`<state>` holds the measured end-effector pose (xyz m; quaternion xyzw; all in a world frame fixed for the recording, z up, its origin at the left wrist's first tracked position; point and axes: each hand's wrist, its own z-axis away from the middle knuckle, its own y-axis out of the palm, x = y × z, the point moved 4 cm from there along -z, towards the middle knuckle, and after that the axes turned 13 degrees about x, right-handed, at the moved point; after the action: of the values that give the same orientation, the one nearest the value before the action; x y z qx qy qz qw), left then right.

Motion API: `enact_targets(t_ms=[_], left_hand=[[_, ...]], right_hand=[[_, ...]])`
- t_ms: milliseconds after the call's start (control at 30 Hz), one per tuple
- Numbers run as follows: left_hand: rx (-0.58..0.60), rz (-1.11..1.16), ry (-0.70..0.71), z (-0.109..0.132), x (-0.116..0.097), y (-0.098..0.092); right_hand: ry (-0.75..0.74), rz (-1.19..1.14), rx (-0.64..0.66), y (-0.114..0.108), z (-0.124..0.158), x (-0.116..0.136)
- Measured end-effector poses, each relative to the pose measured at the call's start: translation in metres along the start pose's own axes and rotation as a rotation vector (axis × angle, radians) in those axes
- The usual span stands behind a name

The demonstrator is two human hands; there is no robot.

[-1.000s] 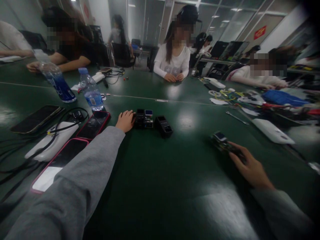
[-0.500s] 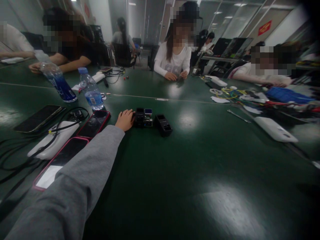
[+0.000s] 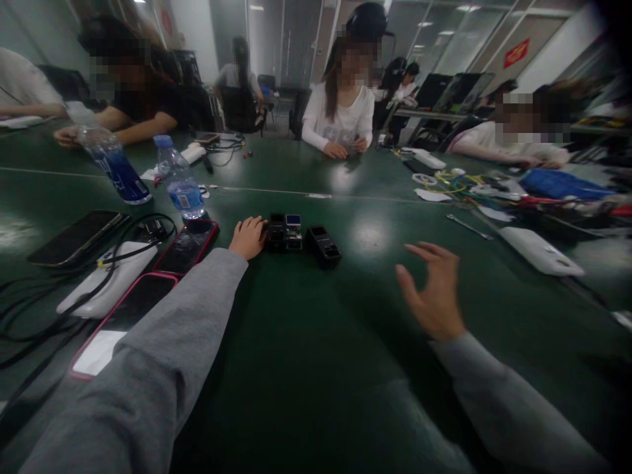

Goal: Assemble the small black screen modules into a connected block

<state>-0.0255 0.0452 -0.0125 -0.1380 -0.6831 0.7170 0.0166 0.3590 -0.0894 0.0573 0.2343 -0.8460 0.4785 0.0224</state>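
Observation:
My left hand (image 3: 248, 238) lies on the green table (image 3: 276, 342), fingers spread, its tips touching the left side of a small black device. That device has a black casing half (image 3: 277, 230) on the left and a bare circuit board with a little screen (image 3: 293, 230) on the right. Just to the right lies a separate black casing piece (image 3: 324, 245), with rectangular cut-outs, set at a slant. Over the table on the right, my right hand (image 3: 434, 289) is raised with thumb and fingers apart, holding nothing. It is clear of the casing piece.
Left of my forearm lie red-edged phones (image 3: 187, 247), a white power bank (image 3: 111, 280) with black cables and a dark phone (image 3: 78, 237). Two bottles (image 3: 185, 191) stand behind them. To the right are tweezers (image 3: 469, 226), a white device (image 3: 540, 251) and tangled wires (image 3: 474, 184). People sit opposite.
My right hand has come into view from the lower right and hangs open over the table. My left hand and the black pieces stay where they were.

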Motion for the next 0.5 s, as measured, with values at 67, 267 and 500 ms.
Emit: enact_targets(t_ms=[67,267,500], left_hand=[[0.002,-0.001,-0.004,0.001,-0.001,-0.001],[0.017,0.000,-0.006,0.003,-0.003,-0.003],[0.004,0.006,0.004,0.002,-0.002,-0.002]], right_hand=[[-0.068,-0.110,0.133,0.045,-0.023,0.042],[0.004,-0.171,0.400,0.117,-0.062,0.085],[0.001,-0.135,0.356,0.064,-0.015,-0.020]])
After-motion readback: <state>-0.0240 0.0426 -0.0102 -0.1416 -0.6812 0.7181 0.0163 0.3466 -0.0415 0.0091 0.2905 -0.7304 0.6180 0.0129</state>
